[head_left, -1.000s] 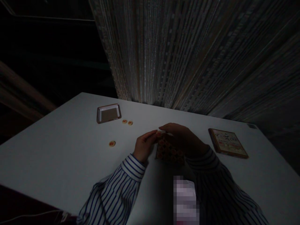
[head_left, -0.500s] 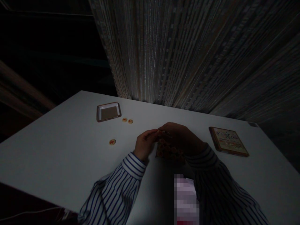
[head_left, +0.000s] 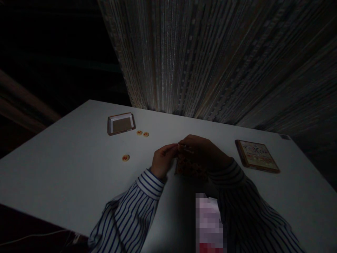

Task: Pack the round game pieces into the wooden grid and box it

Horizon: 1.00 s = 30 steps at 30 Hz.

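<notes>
My left hand (head_left: 163,160) and my right hand (head_left: 204,151) meet at the fingertips over the middle of the white table. Their fingers are pinched together; something small and pale shows at the tips, too dark to name. Just below, a dark box (head_left: 190,171) holds several round pieces in deep shadow, its far part hidden by my right hand. To the left lies a round Chinese chess piece (head_left: 125,158) with a red mark. Farther back, two more Chinese chess pieces (head_left: 142,133) rest side by side.
An open shallow tray-like lid (head_left: 108,128) stands at the table's back left. On the right is a flat box with a printed cover (head_left: 258,156). A small dark patch (head_left: 284,137) marks the far right corner. Behind the table (head_left: 79,168) hangs a striped curtain (head_left: 168,70).
The view has shifted slightly, so things on the table sit a little higher in the picture. Both hands stay together over the box, almost unmoved.
</notes>
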Tool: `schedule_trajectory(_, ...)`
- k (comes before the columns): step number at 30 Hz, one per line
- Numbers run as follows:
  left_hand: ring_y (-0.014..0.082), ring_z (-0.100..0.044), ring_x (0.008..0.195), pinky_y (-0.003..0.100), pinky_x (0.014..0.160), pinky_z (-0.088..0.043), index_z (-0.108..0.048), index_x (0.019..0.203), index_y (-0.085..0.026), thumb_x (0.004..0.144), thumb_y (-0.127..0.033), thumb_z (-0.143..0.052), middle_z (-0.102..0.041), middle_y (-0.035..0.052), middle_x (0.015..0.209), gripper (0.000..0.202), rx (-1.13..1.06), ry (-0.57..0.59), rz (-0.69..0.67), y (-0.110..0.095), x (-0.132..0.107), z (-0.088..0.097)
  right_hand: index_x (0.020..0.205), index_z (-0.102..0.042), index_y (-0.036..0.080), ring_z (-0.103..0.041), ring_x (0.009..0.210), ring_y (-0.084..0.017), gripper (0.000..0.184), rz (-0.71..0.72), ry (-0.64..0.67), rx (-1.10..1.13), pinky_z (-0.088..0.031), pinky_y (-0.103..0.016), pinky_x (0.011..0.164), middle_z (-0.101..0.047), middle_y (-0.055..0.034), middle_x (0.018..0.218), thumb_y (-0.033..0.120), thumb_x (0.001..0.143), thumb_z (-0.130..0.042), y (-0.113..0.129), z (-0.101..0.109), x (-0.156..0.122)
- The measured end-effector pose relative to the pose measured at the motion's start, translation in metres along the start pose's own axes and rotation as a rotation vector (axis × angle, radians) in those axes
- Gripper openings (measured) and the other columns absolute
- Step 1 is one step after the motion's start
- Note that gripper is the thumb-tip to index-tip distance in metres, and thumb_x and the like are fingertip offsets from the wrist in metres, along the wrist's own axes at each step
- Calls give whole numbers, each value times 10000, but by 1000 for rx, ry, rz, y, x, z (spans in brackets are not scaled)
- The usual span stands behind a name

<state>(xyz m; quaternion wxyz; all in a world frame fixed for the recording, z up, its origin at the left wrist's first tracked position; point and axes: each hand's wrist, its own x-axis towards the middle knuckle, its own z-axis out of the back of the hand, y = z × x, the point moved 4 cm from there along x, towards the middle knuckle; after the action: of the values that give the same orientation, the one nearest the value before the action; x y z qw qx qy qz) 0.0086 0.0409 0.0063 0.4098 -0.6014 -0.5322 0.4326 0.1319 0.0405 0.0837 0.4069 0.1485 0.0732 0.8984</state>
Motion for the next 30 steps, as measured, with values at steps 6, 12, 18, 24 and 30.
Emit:
schedule_trajectory(6, 159, -629, 681, 311, 693, -498, -688, 823, -133, 645, -342, -667, -699, 61, 762, 275, 49, -80, 10, 4, 3, 6, 857, -610, 150, -544, 731, -129, 164, -30, -33, 39, -423, -253, 648, -610, -63, 823, 234, 833, -471, -6, 1, -2)
schedule_trajectory(12, 144, -617, 649, 280, 654, -478, -674, 795, -131, 668, -319, -638, -682, 48, 710, 230, 166, -120, 16, 9, 6, 11, 880, -614, 168, -569, 747, -138, 136, -54, -42, -1, -436, -261, 656, -635, -54, 837, 190, 784, -520, -18, -4, -4)
schedule_trajectory(18, 159, -612, 687, 285, 665, -471, -681, 821, -148, 682, -280, -621, -687, 54, 742, 201, 328, -95, -73, 17, 9, 13, 897, -620, 176, -580, 728, -143, 156, -131, 14, -91, -429, -255, 628, -649, -52, 841, 189, 765, -537, -29, -13, -5)
schedule_trajectory(24, 176, -625, 753, 307, 724, -484, -673, 870, -163, 726, -256, -575, -697, 59, 806, 197, 495, -64, -152, 17, 9, 12, 903, -624, 179, -584, 757, -151, 164, -167, 90, -159, -409, -250, 637, -652, -61, 877, 216, 788, -512, -33, -19, -4)
schedule_trajectory(30, 169, -632, 819, 300, 770, -492, -653, 933, -156, 763, -227, -530, -697, 67, 884, 222, 644, -31, -174, 16, 8, 10, 921, -625, 179, -581, 796, -157, 194, -214, 188, -212, -386, -237, 636, -646, -67, 909, 253, 816, -480, -31, -22, -2)
